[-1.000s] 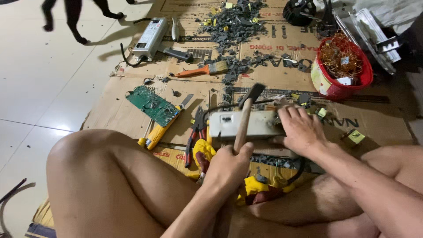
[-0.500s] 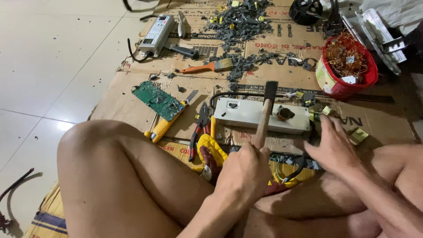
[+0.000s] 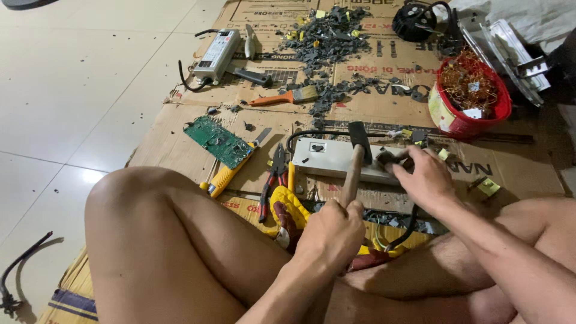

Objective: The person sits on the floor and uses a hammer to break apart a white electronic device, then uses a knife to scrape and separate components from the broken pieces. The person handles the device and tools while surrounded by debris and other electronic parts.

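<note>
The hammer (image 3: 358,157) has dropped onto the metal box (image 3: 342,161), gripped by the left hand (image 3: 331,233). The right hand (image 3: 423,177) has moved to three o'clock, fingers pinching a dark part (image 3: 386,159).

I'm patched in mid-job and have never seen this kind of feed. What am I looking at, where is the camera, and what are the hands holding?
There is no machine: one camera worn on a person's head looks down at their bare hands and legs. The left hand grips a wooden-handled hammer over a long pale metal box. The right hand pinches a small dark part on that box. They sit on flattened brown cardboard, with a green circuit board, red-handled pliers, an orange-handled brush, grey scrap pieces and a red bucket of copper wire.
</note>
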